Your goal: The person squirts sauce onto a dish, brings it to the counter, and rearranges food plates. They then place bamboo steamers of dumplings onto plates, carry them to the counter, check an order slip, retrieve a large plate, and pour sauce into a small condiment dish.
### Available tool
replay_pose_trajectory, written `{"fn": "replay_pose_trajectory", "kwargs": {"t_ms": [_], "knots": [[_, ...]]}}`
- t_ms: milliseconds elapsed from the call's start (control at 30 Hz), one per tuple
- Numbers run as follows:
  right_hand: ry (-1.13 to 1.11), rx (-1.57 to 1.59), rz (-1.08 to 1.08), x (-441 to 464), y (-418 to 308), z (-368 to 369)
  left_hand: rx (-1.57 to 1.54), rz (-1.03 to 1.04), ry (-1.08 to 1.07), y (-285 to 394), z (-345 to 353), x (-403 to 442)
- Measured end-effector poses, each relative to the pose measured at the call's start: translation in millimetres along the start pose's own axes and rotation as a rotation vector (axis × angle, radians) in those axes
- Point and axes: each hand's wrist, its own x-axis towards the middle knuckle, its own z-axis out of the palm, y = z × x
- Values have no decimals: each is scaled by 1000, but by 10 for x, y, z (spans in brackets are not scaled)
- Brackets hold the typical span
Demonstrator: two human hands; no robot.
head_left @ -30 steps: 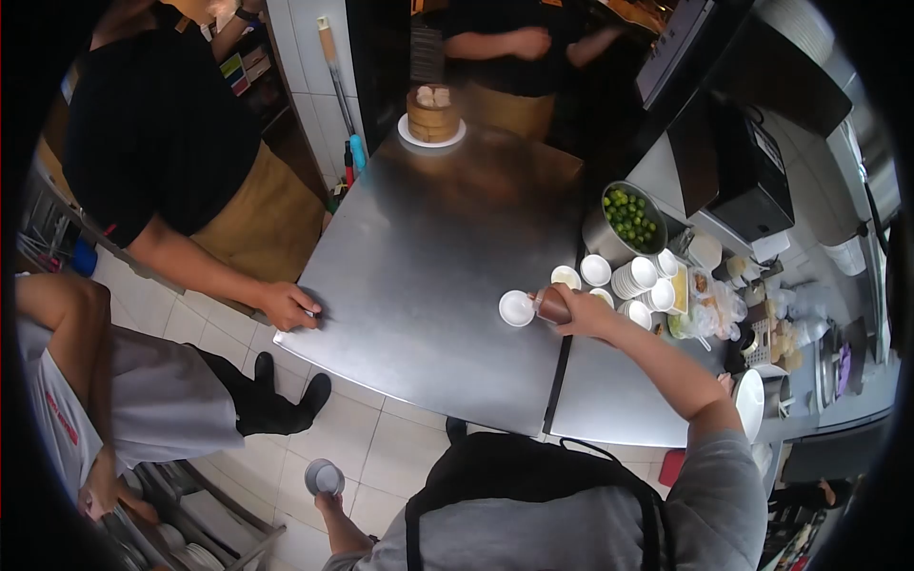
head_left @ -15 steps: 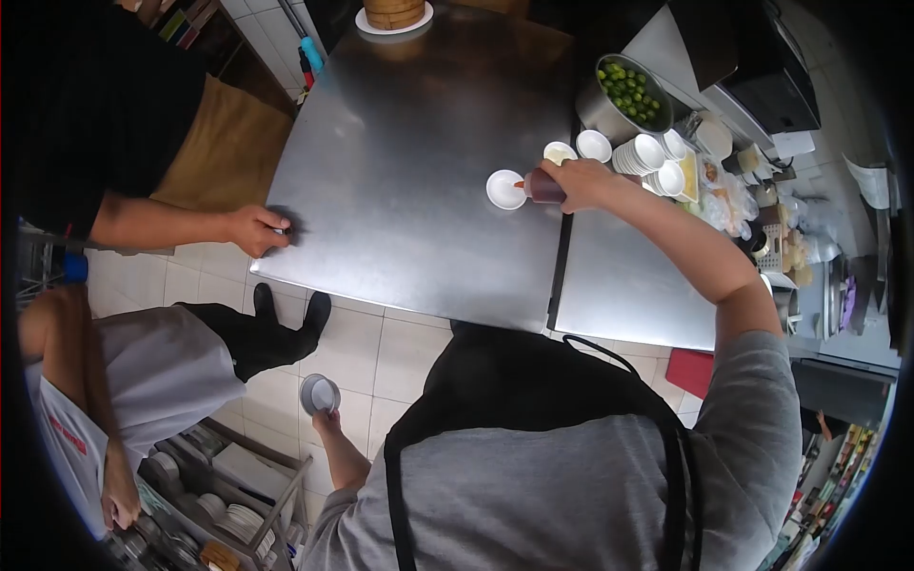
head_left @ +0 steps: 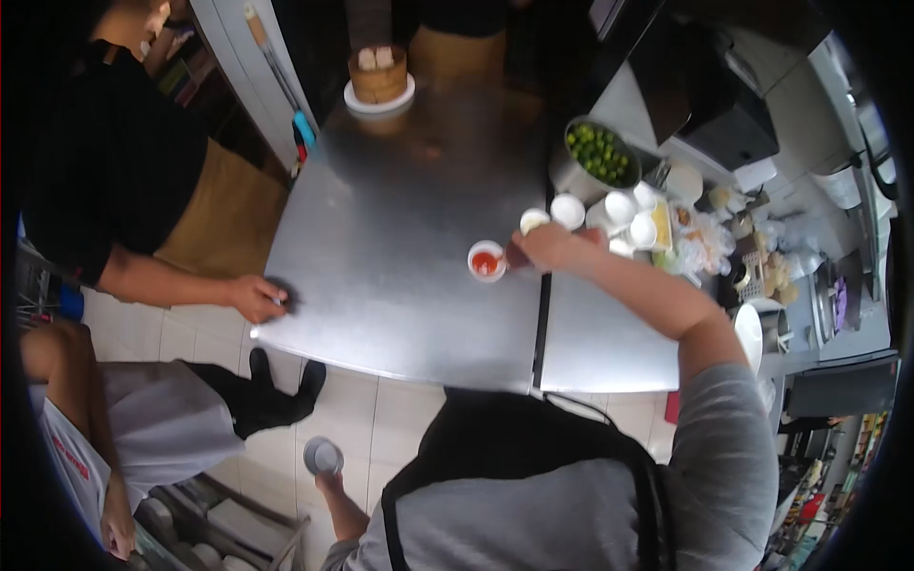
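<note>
A brown sauce bottle (head_left: pixel 517 255) is wrapped in the fingers of my right hand (head_left: pixel 547 247), tipped with its mouth at a small white bowl (head_left: pixel 472 257) on the steel table (head_left: pixel 409 285). Red sauce (head_left: pixel 486 264) lies in that bowl. Down at the left, beyond the table's front edge, my left hand (head_left: pixel 329 473) holds a round grey bowl (head_left: pixel 322 457) by its rim. Just behind my right hand stand another small bowl (head_left: pixel 534 220) with pale contents and an empty-looking white bowl (head_left: pixel 567 211).
Stacked white cups (head_left: pixel 619 207), a metal pot of green limes (head_left: pixel 603 157) and plastic bags (head_left: pixel 700 238) stand at the right. A bamboo steamer (head_left: pixel 379 76) sits on a white plate at the back. One person's hand (head_left: pixel 257 299) rests at the table's left corner; another person stands at the left.
Red sauce now shows in the small white bowl, which looked white inside before. My right hand keeps the bottle tipped there. The view has shifted with my head.
</note>
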Motion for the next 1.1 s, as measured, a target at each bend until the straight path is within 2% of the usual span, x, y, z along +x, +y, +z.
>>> {"fn": "replay_pose_trajectory", "kwargs": {"t_ms": [33, 67, 100, 167, 200, 267, 300, 367, 400, 433, 533, 667, 733, 867, 933, 1033, 1100], "knots": [[11, 30, 10, 10, 9, 29, -375, -313, 65, 24, 55, 45], [30, 37, 21, 1, 17, 17, -771, -668, 253, 275, 119, 72], [40, 52, 26, -39, -12, 26, -889, -783, 396, 394, 69, 27], [97, 172, 40, -141, -56, 36, -913, -825, 390, 464, 27, 42], [108, 167, 43, -187, -79, 91, -923, -817, 387, 459, 25, 52], [227, 523, 6, -259, -62, 208, -898, -721, 305, 462, 30, 43], [230, 521, 7, -283, -51, 265, -694, -478, 169, 280, 62, 93], [475, 845, -12, -410, -186, 416, -290, 50, 73, 228, 113, 128], [487, 982, 14, -499, -235, 478, -234, -12, 54, 187, 80, 115], [650, 1034, -57, -491, -266, 667, -333, -179, 53, 120, 110, 160], [547, 1226, 78, -831, -498, 735, -716, -674, 191, 74, 265, 280], [640, 1279, 71, -1086, -617, 826, -783, -828, 303, 321, 342, 356], [642, 1345, 78, -1179, -635, 882, -763, -797, 245, 538, 293, 397], [781, 1284, 61, -1243, -618, 895, -696, -652, 108, 675, 241, 488], [849, 1229, 40, -1206, -593, 878, -570, -493, 54, 597, 226, 561], [984, 1224, 127, -1036, -481, 858, -309, -207, 3, 447, 143, 600], [1099, 1379, 172, -853, -348, 882, -258, -156, 11, 414, 82, 590]]}}
